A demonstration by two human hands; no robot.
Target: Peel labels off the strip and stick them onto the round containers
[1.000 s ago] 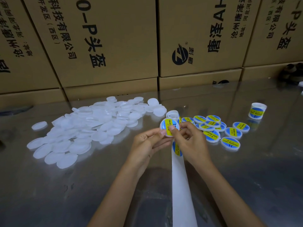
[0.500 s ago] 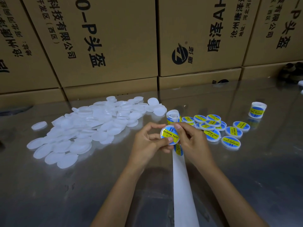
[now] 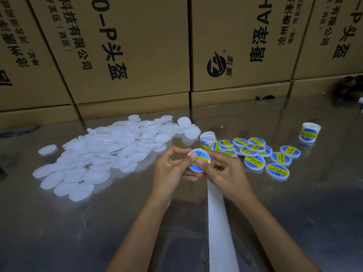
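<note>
My left hand [image 3: 170, 169] and my right hand [image 3: 225, 171] together hold one round white container [image 3: 198, 160] above the table, both thumbs pressing on its blue and yellow label. The white backing strip [image 3: 218, 222] runs from under my hands toward me, and its rolled end with labels [image 3: 208, 141] stands just behind my hands. A heap of unlabelled white containers [image 3: 110, 152] lies to the left. Several labelled containers [image 3: 259, 156] lie to the right.
A second label roll [image 3: 309, 132] stands at the far right on the shiny metal table [image 3: 78, 232]. Stacked cardboard boxes [image 3: 127, 55] wall off the back of the table. A dark object [image 3: 351, 87] sits at the back right.
The labelled container has turned in my hands, and both thumbs now press on the middle of its label. My hands stay in about the same place.
</note>
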